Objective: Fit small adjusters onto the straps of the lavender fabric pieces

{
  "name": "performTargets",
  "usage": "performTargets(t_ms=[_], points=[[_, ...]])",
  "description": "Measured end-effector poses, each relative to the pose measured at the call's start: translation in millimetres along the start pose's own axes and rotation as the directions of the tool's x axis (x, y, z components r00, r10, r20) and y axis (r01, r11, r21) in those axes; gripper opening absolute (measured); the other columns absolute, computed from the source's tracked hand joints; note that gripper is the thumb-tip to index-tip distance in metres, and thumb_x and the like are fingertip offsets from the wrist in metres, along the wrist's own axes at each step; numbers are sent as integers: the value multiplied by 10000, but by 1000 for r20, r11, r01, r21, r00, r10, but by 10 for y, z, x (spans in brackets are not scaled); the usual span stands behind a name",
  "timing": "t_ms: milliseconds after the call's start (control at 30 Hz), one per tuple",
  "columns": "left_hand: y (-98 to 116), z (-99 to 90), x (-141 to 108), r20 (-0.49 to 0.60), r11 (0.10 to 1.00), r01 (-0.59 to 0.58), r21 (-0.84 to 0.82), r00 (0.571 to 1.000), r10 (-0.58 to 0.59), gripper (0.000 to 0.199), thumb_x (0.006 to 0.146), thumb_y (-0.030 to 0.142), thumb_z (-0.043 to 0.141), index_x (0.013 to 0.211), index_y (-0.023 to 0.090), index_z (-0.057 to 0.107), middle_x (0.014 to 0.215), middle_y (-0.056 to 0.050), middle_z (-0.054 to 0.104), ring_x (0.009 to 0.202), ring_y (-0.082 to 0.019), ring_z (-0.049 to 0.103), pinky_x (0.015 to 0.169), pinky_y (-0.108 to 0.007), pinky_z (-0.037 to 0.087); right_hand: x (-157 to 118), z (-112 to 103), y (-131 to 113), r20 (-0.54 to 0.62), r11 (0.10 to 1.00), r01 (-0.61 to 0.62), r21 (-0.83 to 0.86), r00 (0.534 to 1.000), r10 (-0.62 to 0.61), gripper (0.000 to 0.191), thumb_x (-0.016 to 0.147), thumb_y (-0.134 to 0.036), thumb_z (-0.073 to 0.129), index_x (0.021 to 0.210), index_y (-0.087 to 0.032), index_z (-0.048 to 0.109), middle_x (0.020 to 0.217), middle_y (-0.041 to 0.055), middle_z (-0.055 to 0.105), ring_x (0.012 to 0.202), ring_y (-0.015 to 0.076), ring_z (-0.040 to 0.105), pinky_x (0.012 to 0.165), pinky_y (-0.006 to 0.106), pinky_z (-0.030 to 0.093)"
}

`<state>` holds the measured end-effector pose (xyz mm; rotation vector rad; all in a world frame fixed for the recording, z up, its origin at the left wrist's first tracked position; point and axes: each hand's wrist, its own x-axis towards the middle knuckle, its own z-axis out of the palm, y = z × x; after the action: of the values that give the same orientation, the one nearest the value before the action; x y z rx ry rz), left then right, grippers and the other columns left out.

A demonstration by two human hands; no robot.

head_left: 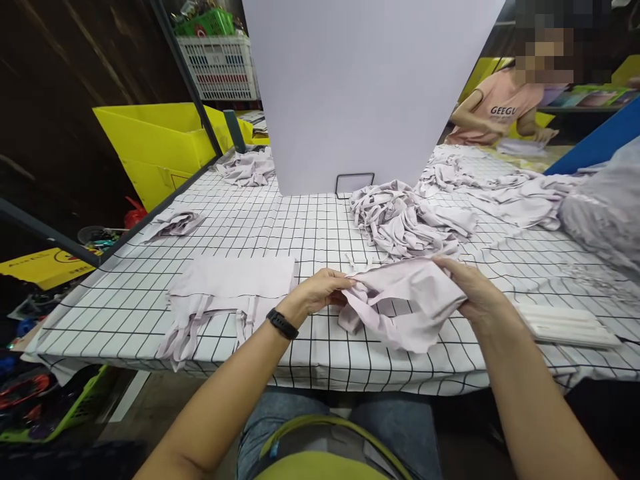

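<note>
Between my hands hangs a pale pinkish-grey strappy garment (405, 300), held just above the checked tabletop. My left hand (327, 290), with a black band on its wrist, pinches the garment's left edge. Its right end is gripped by my right hand (467, 287), thumb on top and the other fingers mostly hidden by cloth. To the left, garments of the same colour (235, 277) lie flat, their straps trailing toward the front edge. Just beyond my hands is a crumpled heap of similar garments (400, 217).
A large pale board (370, 87) stands upright behind the heap. More garments (520, 193) and a plastic bag (607, 200) lie at right, near a white flat stack (567, 325). Yellow bins (155, 147) stand at left. Another person (505, 107) handles cloth at the far right.
</note>
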<state>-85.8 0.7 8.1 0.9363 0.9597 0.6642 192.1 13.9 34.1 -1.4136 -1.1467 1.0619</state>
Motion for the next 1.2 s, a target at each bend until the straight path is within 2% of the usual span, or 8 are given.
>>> performTargets(t_ms=[200, 367, 533, 667, 733, 967, 1100, 1200], points=[[-110, 23, -4, 0, 951, -14, -310, 1000, 15, 155, 800, 241, 811, 820, 114, 725, 860, -82, 724, 796, -140, 648, 817, -279, 537, -255, 79, 144, -157, 981, 0, -193, 987, -31, 223, 691, -406, 842, 769, -226, 736, 790, 55, 733, 702, 225, 634, 568, 305, 458], [-93, 140, -7, 18, 787, -9, -617, 999, 26, 71, 903, 77, 662, 908, 102, 728, 895, -72, 726, 819, -113, 651, 807, -205, 517, -611, 294, 275, 158, 952, -10, -305, 986, 61, 466, 749, -654, 767, 594, -220, 700, 554, 33, 622, 567, 207, 551, 519, 303, 384], [31, 255, -31, 70, 697, -11, -717, 994, 88, 153, 970, 93, 576, 955, 119, 727, 920, -54, 727, 826, -102, 677, 856, -194, 517, -634, 576, 352, 212, 980, -33, -194, 975, 74, 689, 811, -873, 486, 612, -235, 658, 596, 44, 612, 591, 211, 544, 547, 328, 447], [94, 271, -15, 90, 726, -38, -687, 986, 137, 144, 967, 148, 583, 969, 131, 726, 929, -73, 736, 932, -168, 697, 926, -276, 521, -578, 671, 266, 253, 985, -58, 163, 967, 15, 524, 800, -764, 640, 1001, -287, 721, 910, 38, 718, 777, 221, 629, 697, 338, 536], [82, 234, 1, 80, 760, -39, -649, 990, 120, 102, 936, 165, 638, 967, 129, 729, 919, -75, 734, 915, -173, 692, 906, -283, 522, -565, 662, 230, 203, 959, -49, 280, 979, -9, 426, 714, -625, 812, 950, -285, 708, 928, 28, 715, 811, 214, 631, 723, 322, 532], [48, 8, -10, -127, 853, -234, -466, 972, 197, 191, 823, 263, 811, 888, 121, 701, 855, -50, 700, 792, -130, 639, 754, -240, 518, -591, 508, 134, 30, 970, 34, 239, 999, -43, 307, 823, -549, 779, 880, -270, 664, 753, -17, 633, 768, 179, 621, 748, 286, 515], [163, -31, -57, -50, 896, -223, -384, 974, 221, 410, 679, 160, 898, 1044, 145, 710, 923, -37, 715, 806, -122, 648, 734, -228, 503, -540, 424, -3, -14, 977, 38, 211, 999, -36, 355, 787, -563, 815, 833, -256, 643, 562, -74, 418, 524, 117, 483, 529, 239, 454], [276, -81, -63, 31, 940, -197, -277, 976, 214, 496, 612, 130, 920, 1067, 132, 722, 933, -50, 724, 792, -130, 651, 712, -241, 506, -432, 290, -131, 49, 952, -82, 295, 996, 71, 426, 610, -500, 938, 807, -247, 657, 520, -108, 348, 423, 67, 296, 456, 231, 440]])
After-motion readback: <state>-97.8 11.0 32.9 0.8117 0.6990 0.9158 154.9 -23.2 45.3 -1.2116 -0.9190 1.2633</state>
